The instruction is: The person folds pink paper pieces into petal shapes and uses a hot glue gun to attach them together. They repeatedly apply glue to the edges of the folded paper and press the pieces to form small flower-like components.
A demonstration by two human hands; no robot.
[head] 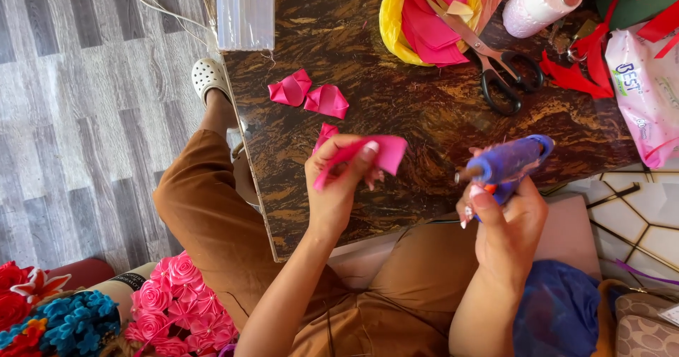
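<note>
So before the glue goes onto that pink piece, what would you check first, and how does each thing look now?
1. Pink ribbon piece gripped in left hand: ok, pinched between the fingers.
2. Blue glue gun held in right hand: ok.
3. Nozzle aimed at the pink piece: ok, it points that way but is apart from it.
4. Glue hot and ready: cannot tell.
5. Finished folded petals out of the way on the marble table: ok.
6. Scissors away from both hands: ok.
</note>
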